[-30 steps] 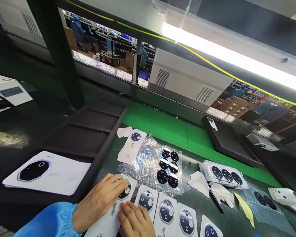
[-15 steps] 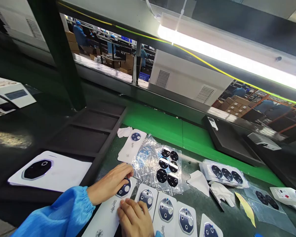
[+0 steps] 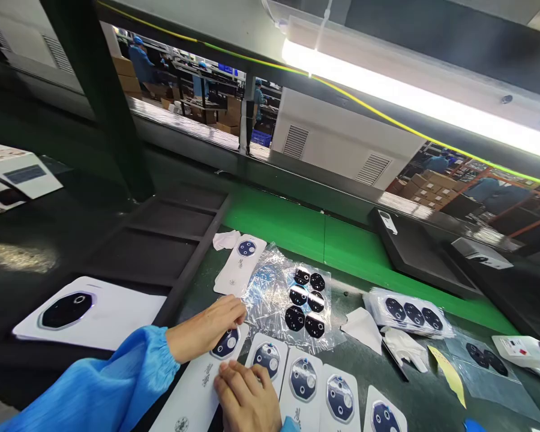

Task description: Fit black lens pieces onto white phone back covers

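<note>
My left hand (image 3: 207,327) bends over the top of a white phone back panel (image 3: 189,390), its fingers beside the dark octagonal camera piece (image 3: 226,344). My right hand (image 3: 248,393) rests on the same panel's right edge with fingers bent and close together. What the fingertips pinch, if anything beyond the panel, is hidden. Beside it, similar panels (image 3: 303,384) lie in a row to the right, each with a dark octagonal piece; my right hand partly covers the nearest one. Past my left hand lies a clear plastic sheet (image 3: 309,300) with several black octagonal pieces.
More white panels (image 3: 239,264) are stacked behind my left hand. At left, a black divided tray (image 3: 162,255) holds a white panel stack (image 3: 117,318). Rightward lie white cloths (image 3: 362,329), bagged black pieces (image 3: 414,313), a yellow strip (image 3: 447,375) and a white bottle (image 3: 524,353).
My left hand shifts very slightly over the top of the panel, its thumb less visible now. My right hand and the panels stay put; the view tilts a little.
</note>
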`<state>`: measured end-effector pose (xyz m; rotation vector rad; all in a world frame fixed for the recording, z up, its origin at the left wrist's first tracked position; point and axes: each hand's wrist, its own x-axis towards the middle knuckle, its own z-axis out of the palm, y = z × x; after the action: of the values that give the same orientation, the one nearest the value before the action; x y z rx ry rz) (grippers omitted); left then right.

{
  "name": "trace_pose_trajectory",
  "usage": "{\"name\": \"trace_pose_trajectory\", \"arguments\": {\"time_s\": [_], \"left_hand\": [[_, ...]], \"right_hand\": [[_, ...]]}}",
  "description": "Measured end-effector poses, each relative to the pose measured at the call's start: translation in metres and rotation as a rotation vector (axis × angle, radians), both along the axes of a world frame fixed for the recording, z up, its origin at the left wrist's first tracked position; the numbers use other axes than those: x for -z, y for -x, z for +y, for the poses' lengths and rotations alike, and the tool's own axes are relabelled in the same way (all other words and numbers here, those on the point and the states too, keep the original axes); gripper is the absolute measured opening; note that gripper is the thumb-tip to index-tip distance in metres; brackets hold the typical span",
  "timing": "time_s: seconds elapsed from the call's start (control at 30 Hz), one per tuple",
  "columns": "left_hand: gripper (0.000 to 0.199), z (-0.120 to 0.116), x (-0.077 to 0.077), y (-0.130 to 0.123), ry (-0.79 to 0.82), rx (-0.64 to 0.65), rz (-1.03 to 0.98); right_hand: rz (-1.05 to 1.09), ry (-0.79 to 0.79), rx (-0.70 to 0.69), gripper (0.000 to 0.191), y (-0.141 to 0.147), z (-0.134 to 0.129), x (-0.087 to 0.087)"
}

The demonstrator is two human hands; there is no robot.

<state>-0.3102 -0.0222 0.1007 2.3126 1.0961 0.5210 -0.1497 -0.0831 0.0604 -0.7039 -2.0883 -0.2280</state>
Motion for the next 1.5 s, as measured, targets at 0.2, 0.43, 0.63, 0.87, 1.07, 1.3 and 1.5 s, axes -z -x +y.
{"name": "trace_pose_trajectory", "arguments": {"time_s": [0.2,0.43,0.63,0.87,1.07,1.3,1.5], "left_hand": [[0.03,-0.01,0.014,-0.001,-0.142,-0.015,0.019],[0.029,-0.028,0.028,0.009,-0.274,-0.029,0.045],[0.04,-0.044,0.031,0.019,-0.389,-0.087,0.073],[0.034,-0.043,0.022,0.01,-0.23,-0.133,0.038],[0.031,-0.041,0.017,0.01,-0.29,-0.159,-0.023],[0.026,-0.047,0.01,0.039,-0.312,-0.189,0.039],[0.019,-0.062,-0.012,0.045,-0.269,-0.183,0.046]], "right_hand": [[0.003,0.003,0.034,0.032,0.004,-0.002,-0.002],[-0.027,0.001,0.052,0.034,0.002,-0.002,0.0],[-0.043,0.018,0.072,0.038,0.003,-0.003,0.0],[-0.04,0.011,0.073,0.041,0.004,-0.004,-0.006],[-0.015,-0.008,0.097,0.046,0.007,-0.004,-0.007],[-0.012,0.023,0.081,0.043,0.007,-0.004,-0.008],[0.146,0.18,0.019,0.033,0.005,-0.009,-0.002]]}}
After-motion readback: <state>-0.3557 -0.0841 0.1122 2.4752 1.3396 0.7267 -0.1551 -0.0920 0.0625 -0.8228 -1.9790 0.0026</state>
